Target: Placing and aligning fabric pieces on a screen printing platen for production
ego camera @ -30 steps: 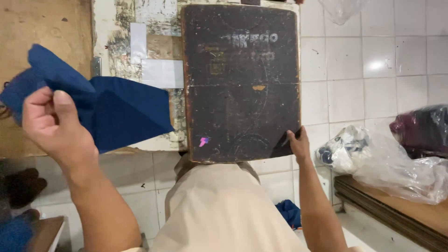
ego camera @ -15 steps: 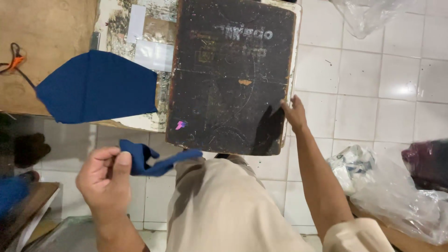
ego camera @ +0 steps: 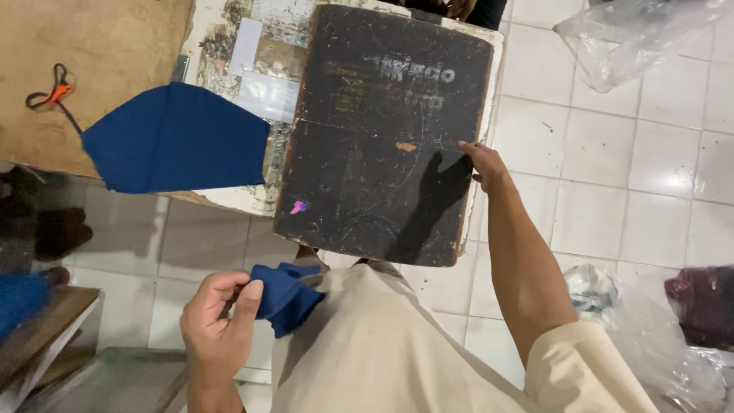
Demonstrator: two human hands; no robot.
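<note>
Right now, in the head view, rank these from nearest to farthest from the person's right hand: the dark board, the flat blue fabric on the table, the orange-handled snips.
1. The dark board: the right hand rests on its right edge.
2. The flat blue fabric: on the table, left of the board.
3. The orange-handled snips: far left, on the brown surface.

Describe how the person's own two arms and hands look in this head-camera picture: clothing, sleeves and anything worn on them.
Both hands are bare: no gloves, rings or watch show on the left hand or the right hand. The right arm is uncovered up to a short, loose cream cotton sleeve near the shoulder, part of the same cream garment covering the body. The left forearm is uncovered as far as the frame's edge.
</note>
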